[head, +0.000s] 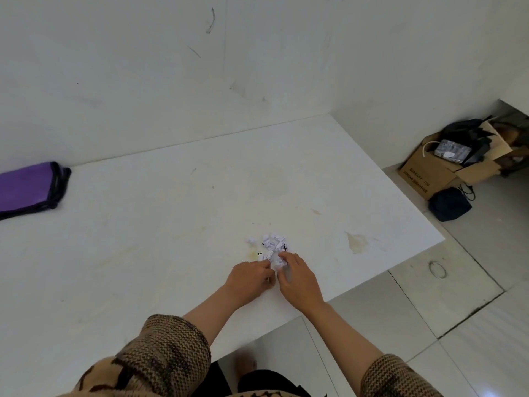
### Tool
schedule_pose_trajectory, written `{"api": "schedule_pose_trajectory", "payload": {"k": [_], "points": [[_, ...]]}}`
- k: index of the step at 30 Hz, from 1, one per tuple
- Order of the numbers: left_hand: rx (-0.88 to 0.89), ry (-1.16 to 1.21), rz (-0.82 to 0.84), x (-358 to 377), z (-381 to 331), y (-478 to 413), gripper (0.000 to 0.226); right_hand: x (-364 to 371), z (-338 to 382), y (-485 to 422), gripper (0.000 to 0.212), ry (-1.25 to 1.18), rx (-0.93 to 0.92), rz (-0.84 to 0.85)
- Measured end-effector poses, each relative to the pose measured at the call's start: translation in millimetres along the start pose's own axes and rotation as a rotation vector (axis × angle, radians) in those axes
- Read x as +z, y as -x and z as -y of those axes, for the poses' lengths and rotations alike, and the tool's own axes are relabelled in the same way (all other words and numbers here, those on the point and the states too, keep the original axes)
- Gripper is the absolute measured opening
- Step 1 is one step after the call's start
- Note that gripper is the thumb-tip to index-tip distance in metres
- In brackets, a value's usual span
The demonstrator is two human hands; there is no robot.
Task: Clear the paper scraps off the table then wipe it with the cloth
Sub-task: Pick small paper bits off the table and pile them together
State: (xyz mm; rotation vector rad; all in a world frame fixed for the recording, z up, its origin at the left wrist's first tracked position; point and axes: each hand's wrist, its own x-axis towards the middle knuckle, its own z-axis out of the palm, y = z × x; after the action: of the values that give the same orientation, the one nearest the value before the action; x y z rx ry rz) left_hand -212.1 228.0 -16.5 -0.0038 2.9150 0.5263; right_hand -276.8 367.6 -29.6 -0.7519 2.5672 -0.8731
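A small heap of crumpled white paper scraps (273, 244) lies on the white table (160, 230), near its right front part. My left hand (249, 277) and my right hand (297, 279) sit side by side at the near edge of the heap, fingers curled. Both hands pinch scraps between their fingertips. A folded purple cloth (28, 189) with dark trim lies at the far left of the table, against the wall.
Yellowish stains (356, 242) mark the table right of the heap. The table's front edge runs diagonally just behind my wrists. On the tiled floor at right stand an open cardboard box (446, 170) of dark items and a dark bag (449, 204).
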Motion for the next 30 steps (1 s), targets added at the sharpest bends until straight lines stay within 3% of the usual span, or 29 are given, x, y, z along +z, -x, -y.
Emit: {"api": "schedule_pose_trajectory", "payload": {"k": [5,8,20,30], "points": [[0.054,-0.039,0.011,-3,1,-2,0.023,-2,2,-5,0.033,0.077,0.005,0.008],[0.136,-0.005,-0.086,-1,3,-1,0.014,-4,3,-7,0.033,0.092,0.025,0.008],[-0.043,0.163,-0.070,15,6,8,0.022,-4,9,-3,0.031,0.145,0.025,-0.007],[-0.079,0.101,0.000,9,3,-1,0.022,-4,10,-5,0.028,0.156,0.038,-0.024]]}}
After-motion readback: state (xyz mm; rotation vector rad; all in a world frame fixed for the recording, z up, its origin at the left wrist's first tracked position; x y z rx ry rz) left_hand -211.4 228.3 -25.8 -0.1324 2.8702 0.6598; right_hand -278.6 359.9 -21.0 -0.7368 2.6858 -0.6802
